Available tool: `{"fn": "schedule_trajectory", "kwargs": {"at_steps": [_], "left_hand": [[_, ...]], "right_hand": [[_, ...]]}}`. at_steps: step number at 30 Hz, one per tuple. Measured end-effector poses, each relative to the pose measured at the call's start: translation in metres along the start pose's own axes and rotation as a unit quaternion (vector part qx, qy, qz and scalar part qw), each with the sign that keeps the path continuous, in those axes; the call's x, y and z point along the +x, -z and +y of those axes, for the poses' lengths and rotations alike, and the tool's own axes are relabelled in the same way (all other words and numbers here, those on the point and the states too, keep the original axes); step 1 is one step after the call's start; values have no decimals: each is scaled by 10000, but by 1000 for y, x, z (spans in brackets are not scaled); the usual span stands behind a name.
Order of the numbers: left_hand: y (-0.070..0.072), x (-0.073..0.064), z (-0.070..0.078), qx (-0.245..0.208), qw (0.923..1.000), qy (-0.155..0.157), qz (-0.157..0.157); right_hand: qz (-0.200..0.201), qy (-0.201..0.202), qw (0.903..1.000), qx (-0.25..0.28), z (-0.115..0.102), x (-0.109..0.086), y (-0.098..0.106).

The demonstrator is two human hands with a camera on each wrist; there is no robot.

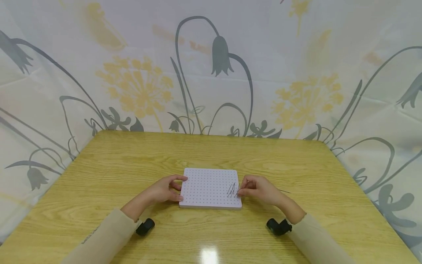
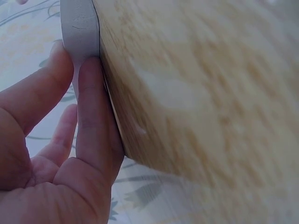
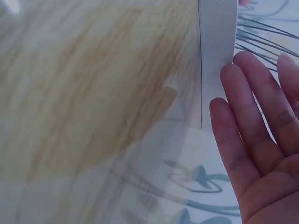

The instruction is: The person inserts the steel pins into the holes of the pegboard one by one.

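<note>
A white perforated board (image 1: 208, 187) with rows of small holes lies flat on the table. Several thin dark pins (image 1: 232, 189) stand slanted on its right part, and they show side-on above the board in the right wrist view. My left hand (image 1: 165, 189) holds the board's left edge, with fingertips near the back and front of that side. At the right edge, my right hand (image 1: 260, 189) pinches a thin dark pin between thumb and index finger; its lower end is hard to see. In the right wrist view, the other fingers (image 3: 233, 84) lie beside the board's side.
One more thin dark stick (image 1: 285, 191) lies on the wood-grain table (image 1: 211, 150) to the right of my right hand. A flower-patterned cloth (image 1: 211, 84) hangs behind the table. Black wrist cameras (image 1: 145, 227) sit by both sleeves.
</note>
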State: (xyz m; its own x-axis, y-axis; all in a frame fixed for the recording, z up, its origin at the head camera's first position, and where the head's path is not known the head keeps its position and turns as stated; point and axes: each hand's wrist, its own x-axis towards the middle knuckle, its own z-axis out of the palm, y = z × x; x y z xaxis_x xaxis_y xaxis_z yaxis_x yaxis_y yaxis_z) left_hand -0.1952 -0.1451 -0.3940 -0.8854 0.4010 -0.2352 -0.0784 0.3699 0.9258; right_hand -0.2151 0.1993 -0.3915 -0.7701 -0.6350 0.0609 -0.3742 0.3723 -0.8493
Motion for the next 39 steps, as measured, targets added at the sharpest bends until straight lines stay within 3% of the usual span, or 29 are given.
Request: {"fn": "schedule_trajectory", "kwargs": {"at_steps": [13,18,25,39], "left_hand": [[0,0,1,161,9998,39,65],[0,0,1,168,9998,48,63],[0,0,0,108,9999,54,43],[0,0,0,127,9999,10,31]], "right_hand": [[-99,-175,9998,61,-6,-2,2],[-60,-241,9995,-195,-9,-2,2],[-2,-36,9960,-896,-9,1,-1],[21,81,9939,-1097,-3,-2,3]]}}
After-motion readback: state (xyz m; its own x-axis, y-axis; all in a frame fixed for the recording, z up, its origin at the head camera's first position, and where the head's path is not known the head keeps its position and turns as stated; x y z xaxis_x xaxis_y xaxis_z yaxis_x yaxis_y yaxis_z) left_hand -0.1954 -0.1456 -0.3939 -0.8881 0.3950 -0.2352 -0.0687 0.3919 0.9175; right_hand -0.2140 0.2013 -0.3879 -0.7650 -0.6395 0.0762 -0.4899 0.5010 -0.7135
